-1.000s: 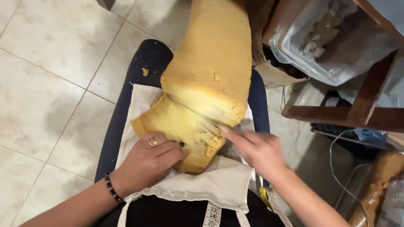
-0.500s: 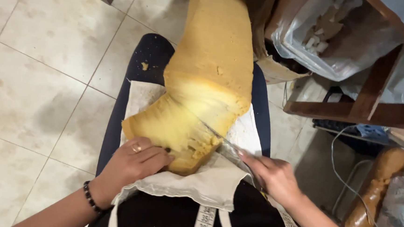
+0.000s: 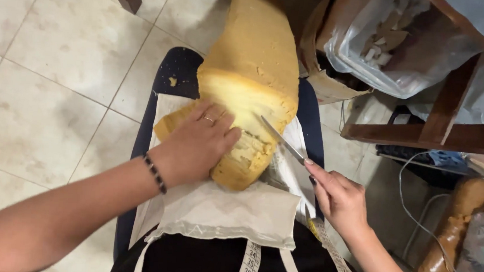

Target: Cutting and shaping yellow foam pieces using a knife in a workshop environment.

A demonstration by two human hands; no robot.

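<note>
Pressing down on the big yellow foam block (image 3: 250, 97), the left hand (image 3: 196, 147) lies flat and spread on the near end, not gripping, just pushing. Half a second back this hand sat lower, at the bottom edge of the foam; now it has slid up on top. The right hand (image 3: 339, 198), at 4 o'clock from the foam, is clenched around a knife (image 3: 284, 139). The blade now shows more, with its tip at the cut face, and a rough, crumbly split shows there. So the cut looks partly made, I think, not finished.

The foam rests on a white cloth (image 3: 231, 214) over a dark blue seat (image 3: 179, 70), running off toward 12 o'clock. Its far end is cut off. The knife handle is hidden inside the fist. A measuring tape (image 3: 248, 265) hangs at 6 o'clock.
</note>
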